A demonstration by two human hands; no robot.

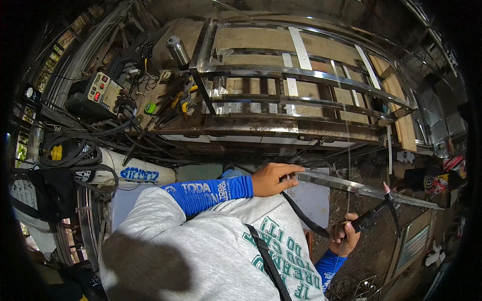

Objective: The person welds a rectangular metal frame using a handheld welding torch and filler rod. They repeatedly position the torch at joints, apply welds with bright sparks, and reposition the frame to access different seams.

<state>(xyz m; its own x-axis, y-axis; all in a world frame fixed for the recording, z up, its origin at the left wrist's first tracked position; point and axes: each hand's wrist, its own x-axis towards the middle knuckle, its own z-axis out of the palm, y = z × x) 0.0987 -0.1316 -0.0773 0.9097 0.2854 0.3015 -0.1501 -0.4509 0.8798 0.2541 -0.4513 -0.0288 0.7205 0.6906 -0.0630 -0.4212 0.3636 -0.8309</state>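
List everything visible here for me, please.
Metal tubing: at least one, silver, right of centre
Torch: one, black, lower right
Workbench: one, brown, across top
Metal frame: one, silver, on the workbench
Strips: several, white, on frame
Plank: one, pale, frame's right end
Flask: one, silver, left of frame
Control box: one, dark, upper left
Handled tools: several, yellow, workbench's left
Small tool: one, green, beside these
Cylinder: one, white and blue, left
Cables: many, dark, left side
Shirt: one, grey, lower centre
Sleeves: two, blue, both forearms
Left hand: one, bare, at the tubing
Right hand: one, bare, around torch
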